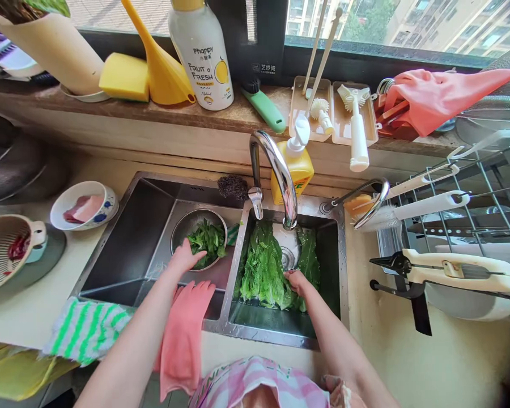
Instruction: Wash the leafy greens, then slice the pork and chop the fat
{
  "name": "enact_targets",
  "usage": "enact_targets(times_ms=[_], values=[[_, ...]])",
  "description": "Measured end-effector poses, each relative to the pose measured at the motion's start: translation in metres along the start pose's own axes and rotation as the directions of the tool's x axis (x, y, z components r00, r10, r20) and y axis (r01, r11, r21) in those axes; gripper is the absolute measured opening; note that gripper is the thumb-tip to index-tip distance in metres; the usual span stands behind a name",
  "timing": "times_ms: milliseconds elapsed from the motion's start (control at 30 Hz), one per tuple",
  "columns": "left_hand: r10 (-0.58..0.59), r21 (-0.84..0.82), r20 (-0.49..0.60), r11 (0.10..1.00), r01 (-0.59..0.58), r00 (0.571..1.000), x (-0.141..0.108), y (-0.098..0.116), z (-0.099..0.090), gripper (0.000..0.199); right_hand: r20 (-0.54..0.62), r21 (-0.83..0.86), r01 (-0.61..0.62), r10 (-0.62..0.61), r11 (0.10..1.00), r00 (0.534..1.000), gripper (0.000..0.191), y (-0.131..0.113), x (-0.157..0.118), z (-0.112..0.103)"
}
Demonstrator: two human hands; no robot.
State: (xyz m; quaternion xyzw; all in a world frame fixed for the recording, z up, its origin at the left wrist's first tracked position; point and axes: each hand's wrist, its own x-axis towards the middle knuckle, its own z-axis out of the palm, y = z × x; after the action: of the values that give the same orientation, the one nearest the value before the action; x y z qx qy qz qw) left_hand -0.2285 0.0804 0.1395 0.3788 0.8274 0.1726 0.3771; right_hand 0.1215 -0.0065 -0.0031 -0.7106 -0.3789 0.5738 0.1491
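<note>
My left hand [187, 256] reaches into a round metal bowl [174, 241] in the left basin. Its thumb and fingers are spread apart at the edge of a heap of cut dark green leaves [208, 238]. Over in the right basin, my right hand [297, 281] has its fingers curled at the lower edge of long wet leafy greens [261, 266]; the fingertips are partly hidden among the leaves. More leaves [309, 260] lie along that basin's right side, with the drain [287, 258] showing between.
The faucet [276, 156] arches over the right basin. Pink rubber gloves [185, 334] drape over the sink's front edge beside a striped cloth [89, 328]. A bowl of meat [85, 207] stands left. Pruning shears [450, 269] and a wire rack [471, 198] are right.
</note>
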Motion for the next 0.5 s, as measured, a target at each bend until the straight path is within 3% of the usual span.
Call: enact_targets(times_ms=[67,133,200,233,300,367,400,500], values=[[0.189,0.016,-0.043,0.982,-0.188,0.981,-0.015,0.012,0.016,0.058,0.040,0.084,-0.058,0.055,0.995,0.998,0.024,-0.002,-0.003,-0.010],[0.304,-0.161,0.111,0.945,-0.285,0.946,-0.041,0.027,0.046,0.042,0.067,0.155,-0.089,0.079,0.984,0.995,0.027,-0.006,-0.006,-0.020],[0.285,-0.321,0.420,0.935,-0.153,0.862,-0.067,0.039,0.090,0.034,0.069,0.215,-0.082,0.068,0.973,0.995,0.028,-0.013,-0.009,-0.027],[0.220,-0.307,0.556,0.951,-0.048,0.801,-0.078,0.042,0.115,0.033,0.064,0.237,-0.067,0.053,0.969,0.997,0.028,-0.017,-0.010,-0.028],[0.096,-0.205,0.693,0.976,0.068,0.715,-0.091,0.041,0.166,0.030,0.059,0.267,-0.021,0.005,0.963,0.998,0.028,-0.024,-0.011,-0.027],[0.018,-0.194,0.702,0.967,0.167,0.712,-0.094,0.034,0.208,0.026,0.070,0.281,0.034,-0.056,0.959,0.996,0.026,-0.025,-0.011,-0.024],[-0.020,-0.209,0.676,0.953,0.218,0.737,-0.092,0.030,0.224,0.024,0.076,0.279,0.041,-0.064,0.959,0.995,0.026,-0.024,-0.010,-0.023],[-0.067,-0.263,0.599,0.925,0.275,0.798,-0.079,0.022,0.245,0.023,0.070,0.257,-0.022,0.004,0.966,0.998,0.023,-0.011,-0.009,-0.024]])
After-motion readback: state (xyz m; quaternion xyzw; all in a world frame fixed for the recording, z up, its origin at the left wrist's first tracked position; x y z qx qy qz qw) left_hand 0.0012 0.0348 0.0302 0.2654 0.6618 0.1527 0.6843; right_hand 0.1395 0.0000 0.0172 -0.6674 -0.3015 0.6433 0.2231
